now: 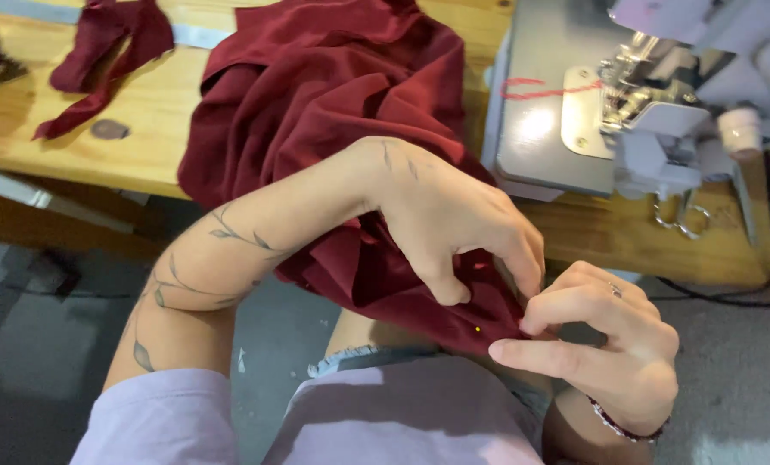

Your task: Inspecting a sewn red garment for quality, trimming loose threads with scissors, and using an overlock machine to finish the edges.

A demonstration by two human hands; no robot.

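Dark red fabric [316,95] spills from the wooden table [144,112] beside a grey sewing machine [574,103] down onto the person's lap. There the left hand [445,215] pinches a fold and the right hand [609,336] nips the edge between thumb and fingers. What looks like a yellow-headed pin [477,328] sits there; layers held flat and aligned would likely pin best.
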